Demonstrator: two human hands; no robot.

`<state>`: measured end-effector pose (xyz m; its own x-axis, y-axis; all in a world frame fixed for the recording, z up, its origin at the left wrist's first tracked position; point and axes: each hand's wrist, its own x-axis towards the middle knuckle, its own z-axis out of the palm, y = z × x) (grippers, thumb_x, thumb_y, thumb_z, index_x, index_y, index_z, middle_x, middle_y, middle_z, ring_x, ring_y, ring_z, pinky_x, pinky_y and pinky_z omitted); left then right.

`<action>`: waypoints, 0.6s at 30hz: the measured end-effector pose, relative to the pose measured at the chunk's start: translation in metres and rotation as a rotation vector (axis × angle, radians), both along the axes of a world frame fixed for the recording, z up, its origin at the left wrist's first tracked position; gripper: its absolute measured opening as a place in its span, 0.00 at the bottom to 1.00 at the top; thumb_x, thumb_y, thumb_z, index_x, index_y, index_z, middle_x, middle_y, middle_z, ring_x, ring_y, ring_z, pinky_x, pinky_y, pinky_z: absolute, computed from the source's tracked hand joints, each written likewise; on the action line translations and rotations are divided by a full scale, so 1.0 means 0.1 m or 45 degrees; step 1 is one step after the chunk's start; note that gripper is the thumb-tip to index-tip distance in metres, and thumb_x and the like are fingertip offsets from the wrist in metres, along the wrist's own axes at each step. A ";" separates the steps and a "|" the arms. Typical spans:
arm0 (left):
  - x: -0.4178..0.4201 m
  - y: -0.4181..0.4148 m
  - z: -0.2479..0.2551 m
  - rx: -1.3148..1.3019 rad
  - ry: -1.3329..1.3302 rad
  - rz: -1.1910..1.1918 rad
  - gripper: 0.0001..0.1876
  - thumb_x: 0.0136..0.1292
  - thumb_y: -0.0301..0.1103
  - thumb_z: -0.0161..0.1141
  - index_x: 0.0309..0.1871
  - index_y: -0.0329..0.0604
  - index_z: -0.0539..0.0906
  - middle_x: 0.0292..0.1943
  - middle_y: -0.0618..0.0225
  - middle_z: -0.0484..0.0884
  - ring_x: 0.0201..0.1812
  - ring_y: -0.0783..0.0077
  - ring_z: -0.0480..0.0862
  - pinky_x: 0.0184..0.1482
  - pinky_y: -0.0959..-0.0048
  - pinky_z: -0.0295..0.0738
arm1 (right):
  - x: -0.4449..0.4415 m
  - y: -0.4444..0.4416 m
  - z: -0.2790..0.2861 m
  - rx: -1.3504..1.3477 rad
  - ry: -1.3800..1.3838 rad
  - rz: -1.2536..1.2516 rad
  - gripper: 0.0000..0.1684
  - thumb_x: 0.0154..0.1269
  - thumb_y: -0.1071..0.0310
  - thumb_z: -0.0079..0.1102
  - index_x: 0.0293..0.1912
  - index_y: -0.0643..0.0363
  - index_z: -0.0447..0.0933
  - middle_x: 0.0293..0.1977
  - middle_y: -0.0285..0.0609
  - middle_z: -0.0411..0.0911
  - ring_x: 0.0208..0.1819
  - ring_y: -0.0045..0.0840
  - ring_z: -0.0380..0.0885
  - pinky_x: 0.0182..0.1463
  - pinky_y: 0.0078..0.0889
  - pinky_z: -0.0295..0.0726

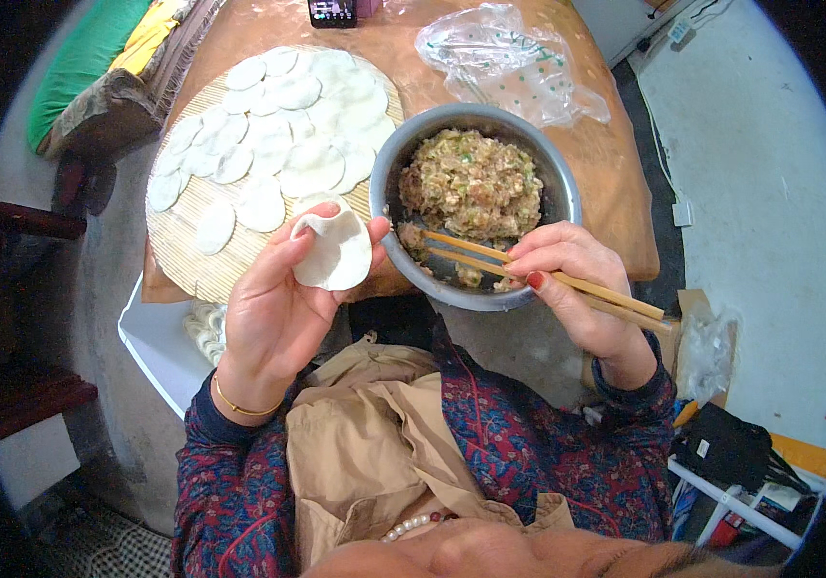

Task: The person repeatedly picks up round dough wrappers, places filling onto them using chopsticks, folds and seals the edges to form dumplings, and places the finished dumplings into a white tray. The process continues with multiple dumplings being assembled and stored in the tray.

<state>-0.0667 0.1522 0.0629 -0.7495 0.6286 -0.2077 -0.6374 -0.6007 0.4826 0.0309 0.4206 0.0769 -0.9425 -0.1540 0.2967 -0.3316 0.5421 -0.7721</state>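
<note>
A round dough wrapper rests across the fingers of my left hand, its upper edge pinched into a small fold under my thumb. My right hand grips a pair of wooden chopsticks, whose tips reach into a metal bowl. A small lump of filling sits at the tips, by the bowl's left wall. Most of the minced filling, flecked with green, is heaped at the far side of the bowl. Left of it, many flat wrappers overlap on a round slatted mat.
Behind the bowl lies a crumpled clear plastic bag on the brown-covered table. A phone stands at the far edge. Below the mat's near edge is a white container holding pale folded pieces. A cardboard box with plastic stands at right.
</note>
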 end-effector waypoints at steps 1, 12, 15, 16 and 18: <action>0.00 -0.01 0.00 -0.009 -0.017 0.002 0.17 0.68 0.32 0.49 0.57 0.32 0.70 0.58 0.42 0.72 0.62 0.48 0.72 0.62 0.58 0.71 | 0.00 0.00 -0.01 -0.030 0.029 -0.017 0.06 0.62 0.74 0.56 0.38 0.61 0.79 0.38 0.46 0.79 0.41 0.32 0.78 0.46 0.30 0.77; -0.06 -0.05 -0.02 -0.060 -0.027 0.120 0.22 0.69 0.32 0.45 0.65 0.32 0.65 0.59 0.52 0.73 0.62 0.59 0.71 0.66 0.63 0.63 | 0.09 -0.02 -0.21 -1.006 0.020 -0.194 0.12 0.68 0.72 0.49 0.40 0.71 0.77 0.44 0.53 0.74 0.41 0.34 0.79 0.44 0.32 0.82; -0.06 -0.03 -0.03 -0.055 -0.043 0.108 0.23 0.69 0.31 0.45 0.64 0.29 0.66 0.59 0.51 0.73 0.61 0.58 0.73 0.66 0.63 0.63 | 0.16 0.04 -0.18 -1.106 0.075 -0.226 0.12 0.68 0.73 0.46 0.41 0.72 0.76 0.45 0.55 0.72 0.41 0.37 0.79 0.42 0.35 0.84; -0.07 -0.01 0.00 -0.061 -0.021 0.061 0.22 0.69 0.31 0.45 0.64 0.28 0.66 0.58 0.51 0.74 0.60 0.58 0.73 0.66 0.63 0.63 | 0.19 0.06 -0.17 -1.102 0.108 -0.243 0.12 0.68 0.71 0.47 0.41 0.72 0.76 0.44 0.55 0.72 0.41 0.37 0.80 0.41 0.35 0.84; -0.09 0.05 0.05 -0.076 0.022 -0.029 0.22 0.69 0.32 0.44 0.62 0.27 0.67 0.58 0.50 0.74 0.59 0.58 0.74 0.65 0.62 0.64 | 0.26 0.07 -0.09 -1.015 0.225 -0.239 0.13 0.68 0.70 0.48 0.41 0.71 0.75 0.43 0.54 0.71 0.41 0.38 0.80 0.41 0.35 0.85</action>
